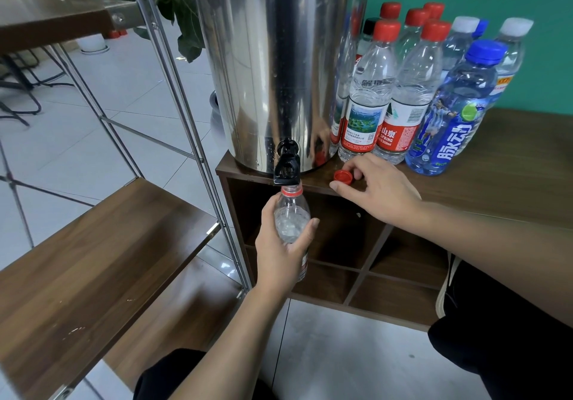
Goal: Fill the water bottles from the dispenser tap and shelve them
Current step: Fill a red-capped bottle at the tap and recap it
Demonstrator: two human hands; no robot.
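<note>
Two hands are in my view at the steel dispenser (273,58). My left hand (283,244) wraps its curled fingers and thumb around a clear, uncapped bottle (291,213), held upright with its red neck ring directly under the black plastic tap (287,164); the palm hides the bottle's lower half, and only a sliver of its label shows, unreadable. I cannot tell whether water is running. My right hand (376,188) rests on the brown wood-grain cabinet top (511,164), its fingertips pinching a red screw cap (343,176) that sits on the surface just beside the dispenser's base.

Behind that hand stands a cluster of capped plastic bottles (418,89), several partly hidden behind one another and behind the drum's curved wall. The two front red-capped ones carry red-and-white labels; one reads "SPRING" and "550ml" beside Chinese characters, the other shows a landscape picture and small print I cannot make out. A blue-capped bottle (452,111) at the front right bears large white Chinese characters and a footballer's figure. The white-capped bottles at the back have labels cut off by those in front.

To the left, a metal-framed rack with wood-grain shelves (93,263) runs out of frame. The polished drum's top is cut off.
</note>
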